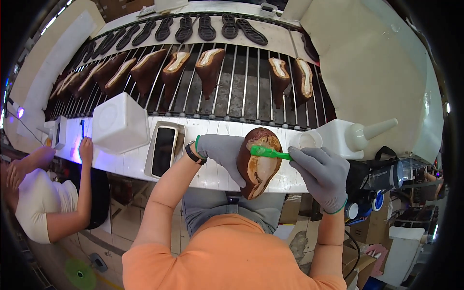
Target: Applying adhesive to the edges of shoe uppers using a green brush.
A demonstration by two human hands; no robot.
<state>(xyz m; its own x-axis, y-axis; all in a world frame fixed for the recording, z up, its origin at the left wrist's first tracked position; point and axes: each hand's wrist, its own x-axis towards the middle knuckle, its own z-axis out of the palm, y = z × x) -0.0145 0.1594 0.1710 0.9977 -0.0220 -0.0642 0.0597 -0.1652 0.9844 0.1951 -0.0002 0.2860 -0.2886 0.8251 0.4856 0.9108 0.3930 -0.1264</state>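
Note:
My gloved left hand (220,149) is closed around the side of a brown shoe upper (265,176), which is held bottom up over the front of the white table. Pale, wet-looking glue covers part of its underside. Gripped in my gloved right hand (323,175) is a green toothbrush-like brush (271,153), its head lying against the toe end of that underside. Just right of the shoe upper stands a small white cup (310,140). The brush bristles are hidden from view.
Beyond the table, a rack of metal rods (246,82) carries several brown shoe uppers (210,72). Black soles (207,28) line the shelf behind. A white spouted bottle (358,137) stands right. Left are a phone (164,151), a white box-shaped container (121,121) and a seated co-worker (53,208).

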